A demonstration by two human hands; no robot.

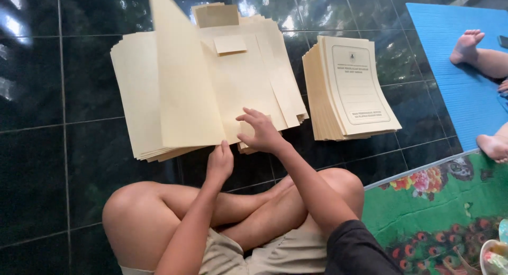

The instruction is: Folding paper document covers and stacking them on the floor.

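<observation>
Folder work mid-step: person sits cross-legged on dark tiled floor [47,148], big stack of open cream folders [159,89] at centre-left of frame. Left hand [219,164] at the stack's lower edge, fingers curled, thumb and fingertips pinching the raised cover leaf [182,74], which stands tilted up from the stack. Right hand [262,132] just right of it, fingers spread and pressing flat on the exposed inner flaps [248,84] near the lower edge; a small folded tab [230,43] shows higher up, near top centre. Finished-looking closed folders [352,89], printed face up, sit in a neat pile right of centre, apart from the open stack.

Judgement: flaps are being folded in or flattened before the cover comes down. Next move likely needs the right hand clear of the flaps while the left lowers the leaf squarely, edges aligned, else flaps crease.

Blue mat [450,58] upper right with another person's feet [465,44]; green floral mat [439,211] lower right
</observation>
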